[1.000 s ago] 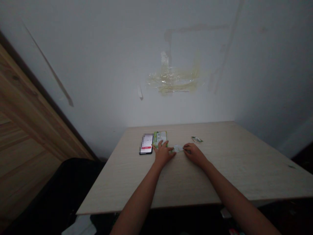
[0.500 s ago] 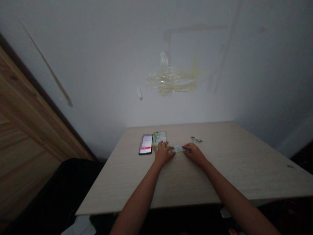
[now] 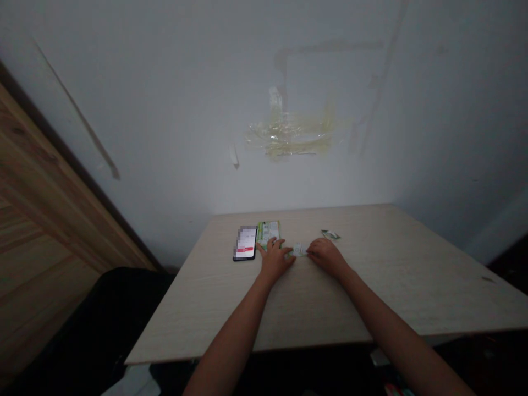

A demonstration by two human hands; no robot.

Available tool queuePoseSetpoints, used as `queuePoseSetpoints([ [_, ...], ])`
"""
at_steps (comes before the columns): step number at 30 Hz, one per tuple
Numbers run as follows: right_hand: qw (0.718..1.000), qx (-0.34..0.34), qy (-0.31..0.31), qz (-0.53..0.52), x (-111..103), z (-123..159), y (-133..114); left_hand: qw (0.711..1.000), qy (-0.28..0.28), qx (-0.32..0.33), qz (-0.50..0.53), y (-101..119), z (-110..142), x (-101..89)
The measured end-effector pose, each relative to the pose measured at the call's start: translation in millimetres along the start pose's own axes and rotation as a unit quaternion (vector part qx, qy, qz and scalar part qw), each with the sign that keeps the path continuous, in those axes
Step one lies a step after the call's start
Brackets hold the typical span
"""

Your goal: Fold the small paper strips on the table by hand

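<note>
My left hand [image 3: 274, 259] rests on the table with its fingers spread. Its fingertips lie over the lower edge of a flat green-and-white printed packet [image 3: 269, 231], and its thumb side touches the left end of a small green-and-white printed strip [image 3: 299, 250]. My right hand [image 3: 327, 256] is closed, thumb and fingers pinched at the strip's right end, which they partly cover. A phone [image 3: 246, 243] with a lit screen lies just left of the packet. Beyond my right hand sits a small crumpled green-and-white scrap [image 3: 330, 234].
The pale wooden table [image 3: 231, 308] meets a grey wall [image 3: 185, 110] with tape remnants [image 3: 292, 135] on it. A wooden panel [image 3: 49, 176] leans at the left, above a dark object [image 3: 127, 291] beside the table.
My right hand's fingers have drawn closer together and shifted slightly left, covering more of the strip's right end. My left hand stays almost in place.
</note>
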State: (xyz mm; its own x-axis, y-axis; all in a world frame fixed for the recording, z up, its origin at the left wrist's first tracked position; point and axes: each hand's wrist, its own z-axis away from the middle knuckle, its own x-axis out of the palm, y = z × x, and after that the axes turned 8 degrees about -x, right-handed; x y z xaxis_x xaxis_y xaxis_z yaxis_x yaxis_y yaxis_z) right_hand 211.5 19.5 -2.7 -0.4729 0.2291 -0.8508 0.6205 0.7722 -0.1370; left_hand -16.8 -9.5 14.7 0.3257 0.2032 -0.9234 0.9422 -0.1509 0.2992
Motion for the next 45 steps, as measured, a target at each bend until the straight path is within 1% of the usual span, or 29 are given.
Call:
queuePoseSetpoints([
  [7, 1.0, 0.001, -0.002, 0.028, 1, 0, 0, 1.0, 0.02, 0.009, 0.019, -1, 0, 6.9],
  [14, 1.0, 0.014, 0.015, 0.024, 4, 0, -1, 0.999, 0.029, -0.006, 0.03, 1, 0, 10.3],
  [18, 0.999, 0.024, 0.027, 0.006, 4, 0, -2, 0.999, 0.027, -0.01, 0.031, 1, -1, 9.3],
  [23, 0.996, 0.049, 0.049, -0.047, 3, 3, -6, 0.999, 0.031, -0.009, 0.034, 0, -1, 9.6],
  [30, 0.994, 0.063, 0.044, -0.074, 3, 5, -5, 0.999, 0.033, -0.01, 0.038, 0, -1, 7.4],
  [35, 0.992, 0.068, 0.047, -0.096, 3, 3, -4, 0.999, 0.023, -0.015, 0.043, 1, -2, 3.6],
  [38, 0.99, 0.074, 0.059, -0.105, 5, 4, -3, 0.999, 0.016, -0.019, 0.042, 1, -2, 1.6],
  [42, 0.985, 0.103, 0.082, -0.113, 11, 6, 0, 0.998, 0.011, -0.025, 0.05, 1, -3, 0.4],
  [45, 0.981, 0.119, 0.089, -0.122, 14, 7, 1, 0.998, 0.015, -0.023, 0.065, 1, -3, 0.9],
])
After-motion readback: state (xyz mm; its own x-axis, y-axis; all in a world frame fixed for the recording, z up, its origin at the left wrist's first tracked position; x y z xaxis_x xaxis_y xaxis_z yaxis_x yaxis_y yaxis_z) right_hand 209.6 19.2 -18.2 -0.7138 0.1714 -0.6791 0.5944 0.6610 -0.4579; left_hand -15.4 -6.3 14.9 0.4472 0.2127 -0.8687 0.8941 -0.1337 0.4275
